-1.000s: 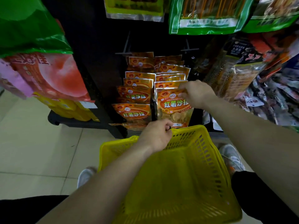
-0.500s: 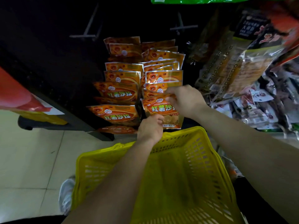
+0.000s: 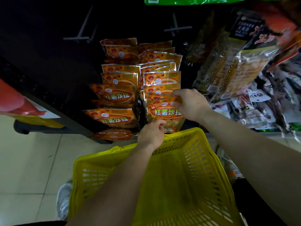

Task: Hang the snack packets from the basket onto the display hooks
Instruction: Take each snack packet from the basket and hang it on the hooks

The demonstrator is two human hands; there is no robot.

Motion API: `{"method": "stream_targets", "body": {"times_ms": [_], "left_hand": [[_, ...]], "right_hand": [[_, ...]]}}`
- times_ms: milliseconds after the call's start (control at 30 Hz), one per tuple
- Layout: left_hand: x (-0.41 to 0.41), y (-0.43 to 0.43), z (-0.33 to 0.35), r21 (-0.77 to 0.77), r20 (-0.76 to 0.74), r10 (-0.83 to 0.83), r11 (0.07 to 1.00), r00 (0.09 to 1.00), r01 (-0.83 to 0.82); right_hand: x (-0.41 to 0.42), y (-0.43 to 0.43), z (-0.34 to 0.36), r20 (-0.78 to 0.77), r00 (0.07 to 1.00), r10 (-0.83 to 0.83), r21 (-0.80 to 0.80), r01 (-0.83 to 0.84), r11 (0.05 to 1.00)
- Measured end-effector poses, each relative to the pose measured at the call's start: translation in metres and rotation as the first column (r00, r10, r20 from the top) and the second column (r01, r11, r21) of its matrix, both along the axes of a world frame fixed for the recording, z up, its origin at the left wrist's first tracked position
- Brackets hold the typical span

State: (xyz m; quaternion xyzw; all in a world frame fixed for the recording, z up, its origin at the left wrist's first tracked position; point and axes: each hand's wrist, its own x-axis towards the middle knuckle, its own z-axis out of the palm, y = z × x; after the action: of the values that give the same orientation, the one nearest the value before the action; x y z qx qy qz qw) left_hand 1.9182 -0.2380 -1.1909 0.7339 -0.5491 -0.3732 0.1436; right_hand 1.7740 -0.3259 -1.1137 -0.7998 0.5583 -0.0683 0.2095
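- right grip (image 3: pixel 190 103): fingers curled, pinching the top edge of the front orange packet (image 3: pixel 164 111).
- left grip (image 3: pixel 151 132): below and slightly left of the right grip, pinching the same packet's bottom edge.
- packet: held between both grips, upright, print facing the camera, at the front of a column of matching packets.
- On a hook or not: can't tell, the right grip hides the top.
- second column (image 3: pixel 114 95): same orange packets, just left of both grips, overlapping downward.
- basket (image 3: pixel 97 168): yellow plastic, directly below the left grip. Its far rim sits just under the packet's bottom edge.
- hooks (image 3: pixel 175 28): metal, jutting from the dark panel well above both grips.
- bags (image 3: pixel 236 66): mixed clear snack bags hanging right of the right grip.
- green bag (image 3: pixel 179 0): at the top edge, far above the grips.
- floor (image 3: pixel 24 160): pale tiles left of the left grip.
- shoe (image 3: pixel 63 199): white, beside the basket's near left corner.
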Motion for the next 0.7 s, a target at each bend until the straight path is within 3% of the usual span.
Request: {"method": "stream_targets", "body": {"times_ms": [200,400,700], "left_hand": [[-0.004,-0.006,-0.003,0.064,0.025,-0.007,0.998,1.000,0.006],[0.001,-0.002,0.005,0.080,-0.056,0.008,0.997,0.998,-0.003],[0.001,0.023,0.040,0.025,-0.069,-0.015,1.000,0.998,0.017]], "right_hand": [[0.005,0.001,-0.002,-0.055,0.997,0.050,-0.033,-0.052,0.998],[0.003,-0.002,-0.001,-0.120,0.992,0.024,-0.009,-0.025,1.000],[0.013,0.014,0.008,-0.282,0.959,0.025,-0.119,-0.061,0.991]]}}
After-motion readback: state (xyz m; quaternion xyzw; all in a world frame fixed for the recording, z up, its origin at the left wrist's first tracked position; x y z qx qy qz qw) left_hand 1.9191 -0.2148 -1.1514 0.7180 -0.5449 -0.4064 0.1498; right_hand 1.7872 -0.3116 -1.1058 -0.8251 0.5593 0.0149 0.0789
